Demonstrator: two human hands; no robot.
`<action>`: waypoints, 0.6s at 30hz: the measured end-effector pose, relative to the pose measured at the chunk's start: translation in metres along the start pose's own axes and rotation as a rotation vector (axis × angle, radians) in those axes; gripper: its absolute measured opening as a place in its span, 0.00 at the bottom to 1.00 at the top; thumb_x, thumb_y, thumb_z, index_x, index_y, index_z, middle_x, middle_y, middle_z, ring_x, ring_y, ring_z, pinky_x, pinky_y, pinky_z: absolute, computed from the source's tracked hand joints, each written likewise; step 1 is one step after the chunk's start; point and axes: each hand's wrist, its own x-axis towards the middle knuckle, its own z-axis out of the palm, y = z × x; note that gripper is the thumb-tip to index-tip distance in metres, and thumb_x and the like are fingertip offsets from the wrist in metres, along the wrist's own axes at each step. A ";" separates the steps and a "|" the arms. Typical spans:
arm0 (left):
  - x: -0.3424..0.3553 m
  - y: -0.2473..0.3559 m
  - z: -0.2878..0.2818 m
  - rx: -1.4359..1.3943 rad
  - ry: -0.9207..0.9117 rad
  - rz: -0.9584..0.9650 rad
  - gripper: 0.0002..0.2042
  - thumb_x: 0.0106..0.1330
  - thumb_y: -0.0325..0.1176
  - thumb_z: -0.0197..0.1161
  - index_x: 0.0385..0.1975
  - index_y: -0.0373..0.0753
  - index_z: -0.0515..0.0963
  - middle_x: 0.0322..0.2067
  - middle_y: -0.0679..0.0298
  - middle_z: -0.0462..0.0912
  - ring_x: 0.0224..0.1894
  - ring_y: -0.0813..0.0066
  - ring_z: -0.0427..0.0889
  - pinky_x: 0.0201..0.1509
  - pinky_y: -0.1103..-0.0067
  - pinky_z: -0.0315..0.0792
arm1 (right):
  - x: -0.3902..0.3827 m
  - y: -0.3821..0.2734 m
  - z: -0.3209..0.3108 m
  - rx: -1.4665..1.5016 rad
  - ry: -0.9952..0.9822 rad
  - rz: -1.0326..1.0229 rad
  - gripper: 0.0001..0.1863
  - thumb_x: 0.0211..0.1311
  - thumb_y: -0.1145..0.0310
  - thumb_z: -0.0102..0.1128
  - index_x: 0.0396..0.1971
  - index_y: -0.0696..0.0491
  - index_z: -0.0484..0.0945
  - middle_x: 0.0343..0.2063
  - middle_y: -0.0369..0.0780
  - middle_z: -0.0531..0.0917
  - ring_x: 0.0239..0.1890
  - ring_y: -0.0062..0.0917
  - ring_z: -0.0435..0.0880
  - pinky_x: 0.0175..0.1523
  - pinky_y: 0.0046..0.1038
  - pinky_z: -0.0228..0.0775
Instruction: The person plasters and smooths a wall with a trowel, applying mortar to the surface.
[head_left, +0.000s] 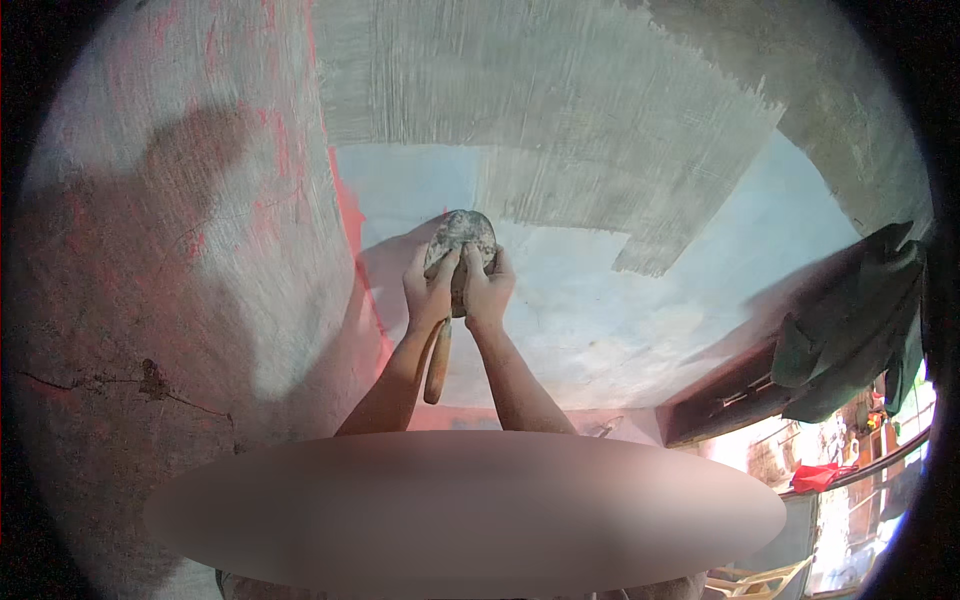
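Note:
Both my hands are raised against a pale blue wall (600, 300). My left hand (428, 290) and my right hand (488, 290) grip one tool together, a trowel with a rounded, plaster-caked blade (462, 232) pressed flat to the wall. Its wooden handle (438, 362) hangs down between my forearms. The fingers of both hands lie over the back of the blade. A band of rough grey plaster (520, 120) covers the wall just above the blade.
At left a rough, reddish cracked wall (170, 280) meets the blue one at a corner. Dark green cloth (860, 320) hangs at the right over a dark beam (740, 385). Lower right shows a railing (880, 465) with a red cloth (818, 477).

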 end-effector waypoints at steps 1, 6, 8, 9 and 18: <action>-0.001 0.000 0.000 0.018 0.012 0.052 0.13 0.68 0.30 0.68 0.48 0.31 0.80 0.42 0.59 0.87 0.45 0.75 0.84 0.52 0.76 0.77 | 0.000 -0.001 -0.001 0.035 -0.022 -0.026 0.08 0.70 0.71 0.66 0.41 0.60 0.80 0.34 0.37 0.85 0.36 0.17 0.80 0.41 0.24 0.74; 0.000 0.000 0.000 -0.047 0.016 0.024 0.13 0.68 0.29 0.67 0.48 0.30 0.80 0.42 0.59 0.87 0.45 0.74 0.84 0.53 0.76 0.77 | 0.002 -0.004 -0.001 0.011 -0.057 0.016 0.08 0.69 0.71 0.66 0.41 0.60 0.80 0.35 0.38 0.85 0.37 0.18 0.79 0.42 0.24 0.74; 0.002 0.002 0.001 -0.055 0.025 0.058 0.12 0.68 0.29 0.67 0.47 0.30 0.80 0.40 0.60 0.87 0.43 0.76 0.84 0.50 0.76 0.77 | 0.004 -0.005 -0.001 -0.060 -0.004 0.078 0.08 0.70 0.72 0.66 0.41 0.61 0.80 0.35 0.38 0.85 0.39 0.17 0.79 0.44 0.24 0.74; 0.004 0.003 0.002 -0.047 0.031 0.056 0.12 0.68 0.29 0.67 0.47 0.30 0.80 0.39 0.59 0.87 0.43 0.75 0.84 0.50 0.76 0.77 | 0.005 -0.006 0.000 -0.024 -0.040 0.003 0.08 0.70 0.72 0.66 0.41 0.61 0.80 0.35 0.38 0.85 0.39 0.17 0.79 0.44 0.24 0.74; 0.007 0.014 0.005 -0.010 0.048 0.060 0.12 0.68 0.30 0.68 0.47 0.30 0.81 0.41 0.59 0.87 0.45 0.74 0.84 0.52 0.75 0.77 | 0.009 -0.008 0.002 -0.124 0.009 0.069 0.10 0.70 0.72 0.65 0.46 0.62 0.81 0.38 0.38 0.86 0.40 0.19 0.81 0.45 0.25 0.75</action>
